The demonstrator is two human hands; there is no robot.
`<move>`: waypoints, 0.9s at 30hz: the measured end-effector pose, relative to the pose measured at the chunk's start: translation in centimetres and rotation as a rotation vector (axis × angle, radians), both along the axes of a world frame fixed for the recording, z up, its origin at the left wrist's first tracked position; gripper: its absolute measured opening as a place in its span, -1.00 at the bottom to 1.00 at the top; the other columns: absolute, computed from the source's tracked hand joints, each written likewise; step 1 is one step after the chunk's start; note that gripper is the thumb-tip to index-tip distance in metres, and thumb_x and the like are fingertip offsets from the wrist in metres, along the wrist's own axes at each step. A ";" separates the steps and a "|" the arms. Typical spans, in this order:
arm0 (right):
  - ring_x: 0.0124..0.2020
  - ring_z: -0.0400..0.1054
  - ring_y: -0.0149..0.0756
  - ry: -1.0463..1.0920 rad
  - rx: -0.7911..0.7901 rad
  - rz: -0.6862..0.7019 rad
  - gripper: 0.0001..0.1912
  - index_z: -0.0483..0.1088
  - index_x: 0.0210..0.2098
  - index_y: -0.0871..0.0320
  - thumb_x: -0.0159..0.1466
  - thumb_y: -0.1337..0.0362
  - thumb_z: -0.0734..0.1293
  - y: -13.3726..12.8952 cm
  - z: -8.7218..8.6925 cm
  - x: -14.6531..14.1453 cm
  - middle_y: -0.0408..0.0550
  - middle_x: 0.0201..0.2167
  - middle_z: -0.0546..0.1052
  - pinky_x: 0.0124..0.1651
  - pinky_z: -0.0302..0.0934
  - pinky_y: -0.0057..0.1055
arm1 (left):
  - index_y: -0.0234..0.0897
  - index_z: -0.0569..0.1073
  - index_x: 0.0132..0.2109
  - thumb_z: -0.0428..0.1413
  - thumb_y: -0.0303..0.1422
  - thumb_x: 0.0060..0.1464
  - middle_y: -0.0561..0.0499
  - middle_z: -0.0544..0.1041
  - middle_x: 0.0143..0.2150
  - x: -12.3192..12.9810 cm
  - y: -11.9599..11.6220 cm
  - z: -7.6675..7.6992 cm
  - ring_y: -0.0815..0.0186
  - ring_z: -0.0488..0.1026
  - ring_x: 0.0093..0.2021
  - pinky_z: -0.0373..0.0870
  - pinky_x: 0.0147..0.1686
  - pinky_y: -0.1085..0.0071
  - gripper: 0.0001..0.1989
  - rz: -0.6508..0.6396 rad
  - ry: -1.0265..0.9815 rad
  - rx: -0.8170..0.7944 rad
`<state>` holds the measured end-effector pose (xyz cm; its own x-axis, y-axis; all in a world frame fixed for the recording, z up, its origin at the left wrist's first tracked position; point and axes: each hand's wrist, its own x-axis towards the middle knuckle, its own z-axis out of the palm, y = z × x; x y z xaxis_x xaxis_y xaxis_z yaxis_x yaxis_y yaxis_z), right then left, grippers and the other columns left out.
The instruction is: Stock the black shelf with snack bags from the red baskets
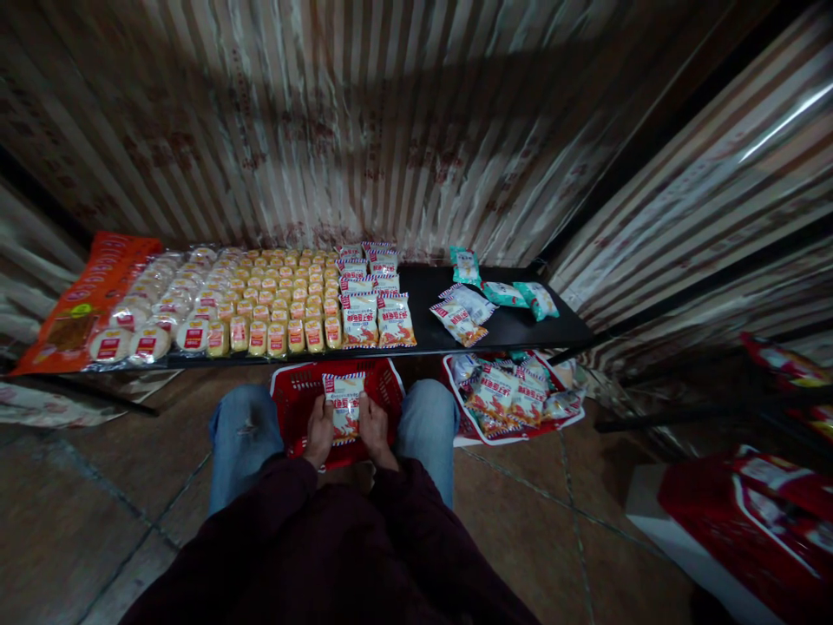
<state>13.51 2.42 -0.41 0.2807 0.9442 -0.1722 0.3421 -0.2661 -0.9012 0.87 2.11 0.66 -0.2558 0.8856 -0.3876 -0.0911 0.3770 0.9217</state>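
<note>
Between my two hands is a white snack bag [344, 406] with a blue-and-white striped top edge and red lettering. My left hand [318, 431] grips its left side and my right hand [373, 425] its right side. The bag is upright, over a red plastic basket [286, 391] that sits between my knees. Beyond it on the black shelf [416, 325], similar snack bags [377, 319] stand in two columns. To their left are rows of small yellow wrapped cakes [277, 337].
Round white wrapped cakes [149, 343] and a large orange bag [84, 304] fill the shelf's left end. Loose white bags [461, 319] and green packets [511, 293] lie on its right. A second red basket [482, 434] holds several snack bags. Another red basket [709, 503] stands at right.
</note>
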 end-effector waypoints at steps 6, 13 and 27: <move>-0.39 0.37 -0.26 0.194 -0.038 0.140 -0.43 0.44 -0.36 0.09 0.22 -0.23 0.09 0.3 0.9 0.5 -0.09 -0.45 0.53 -0.31 0.21 -0.41 | -0.18 0.40 -0.22 0.08 -0.21 0.09 0.00 0.50 -0.40 0.5 0.0 1.0 0.24 0.42 -0.36 0.30 -0.30 0.41 -0.83 0.062 0.090 0.080; -0.45 0.32 -0.30 0.152 0.048 0.134 -0.43 0.41 -0.43 0.14 0.22 -0.21 0.09 1.0 1.3 1.0 -0.08 -0.50 0.49 -0.35 0.20 -0.42 | -0.18 0.41 -0.18 0.09 -0.16 0.08 -0.04 0.53 -0.31 0.7 -0.1 1.9 0.20 0.46 -0.26 0.33 -0.27 0.40 -0.77 0.058 0.063 0.139; -0.42 0.34 -0.31 0.124 0.100 0.172 -0.58 0.42 -0.26 0.07 0.29 -0.09 0.13 1.6 4.3 2.2 -0.14 -0.42 0.52 -0.31 0.15 -0.43 | -0.20 0.35 -0.13 0.00 -0.19 0.12 -0.04 0.52 -0.28 2.2 2.0 4.8 0.25 0.44 -0.33 0.33 -0.30 0.38 -0.76 -0.007 0.191 0.165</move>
